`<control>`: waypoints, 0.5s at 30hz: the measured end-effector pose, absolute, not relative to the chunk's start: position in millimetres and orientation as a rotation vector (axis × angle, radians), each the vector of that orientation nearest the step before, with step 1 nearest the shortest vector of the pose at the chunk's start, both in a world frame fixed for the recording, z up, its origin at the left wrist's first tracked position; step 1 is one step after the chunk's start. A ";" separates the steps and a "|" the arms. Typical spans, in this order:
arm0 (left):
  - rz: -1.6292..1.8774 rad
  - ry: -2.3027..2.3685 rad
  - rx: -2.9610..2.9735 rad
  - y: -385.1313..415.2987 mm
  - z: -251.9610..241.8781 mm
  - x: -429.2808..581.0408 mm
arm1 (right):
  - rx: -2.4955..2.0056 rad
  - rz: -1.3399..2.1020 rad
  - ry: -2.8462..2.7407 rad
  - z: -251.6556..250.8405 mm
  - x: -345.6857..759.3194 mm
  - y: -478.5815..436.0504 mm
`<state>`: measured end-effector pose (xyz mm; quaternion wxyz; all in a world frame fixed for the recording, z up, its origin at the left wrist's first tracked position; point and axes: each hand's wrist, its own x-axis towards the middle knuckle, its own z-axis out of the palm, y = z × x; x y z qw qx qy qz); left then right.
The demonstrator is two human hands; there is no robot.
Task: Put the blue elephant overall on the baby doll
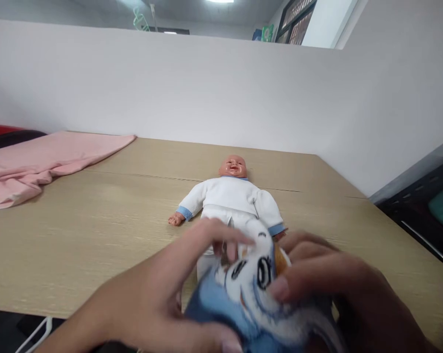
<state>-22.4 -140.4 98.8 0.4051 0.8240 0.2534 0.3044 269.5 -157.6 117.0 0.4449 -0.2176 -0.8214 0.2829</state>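
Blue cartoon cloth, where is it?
In the head view, the blue cartoon cloth is at bottom centre, held between the left hand and right hand, partly hiding the baby doll.

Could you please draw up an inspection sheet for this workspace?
Surface: pale wood-grain table, with visible seams.
Job's things: blue-and-white item with a printed face, in the hands; doll in white with blue cuffs, lying face up behind it.
Clutter: pink cloth spread at the left, partly rumpled.
Hands: left hand and right hand both hold the item, right thumb on its front.
Cables: none identifiable; a white looped object at lower left is unclear.
Surroundings: white wall behind; black rack at right.
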 end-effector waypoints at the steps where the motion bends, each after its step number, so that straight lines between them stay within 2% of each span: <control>1: 0.762 0.629 2.031 -128.6 106.7 -22.2 | -0.521 0.703 -2.027 125.1 268.8 -148.3; 8: 0.655 0.362 2.125 -35.9 139.9 -17.6 | -0.684 0.425 -2.193 161.2 275.4 -93.9; 15: 0.632 0.322 2.230 25.4 164.8 -10.0 | -0.797 0.492 -2.208 180.7 288.4 -42.9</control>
